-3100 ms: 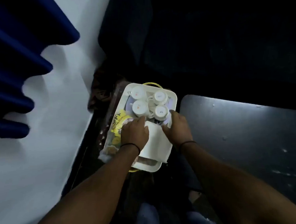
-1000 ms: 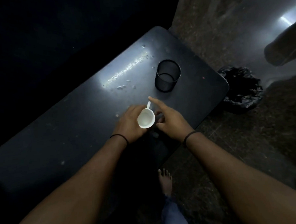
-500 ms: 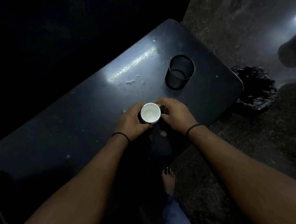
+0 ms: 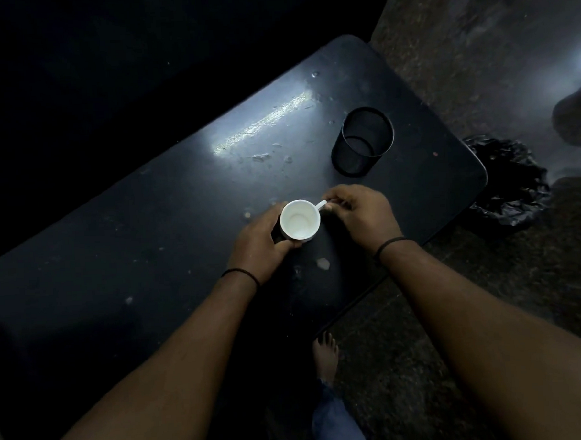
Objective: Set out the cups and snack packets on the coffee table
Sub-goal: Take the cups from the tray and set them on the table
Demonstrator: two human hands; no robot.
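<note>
While the left hand [image 4: 261, 243] wraps the white cup [image 4: 299, 220] and the right hand [image 4: 362, 212] pinches its handle (frame centre), uneven release risks tipping it on the coffee table [image 4: 147, 210].

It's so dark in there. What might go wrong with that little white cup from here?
The white cup is held near the front edge of the coffee table, so a nudge might tip it onto the floor. The right hand only pinches the thin handle while the left hand grips the body; a slip seems possible in this dim light. Debris scattered on the tabletop could leave it wobbling.
</note>
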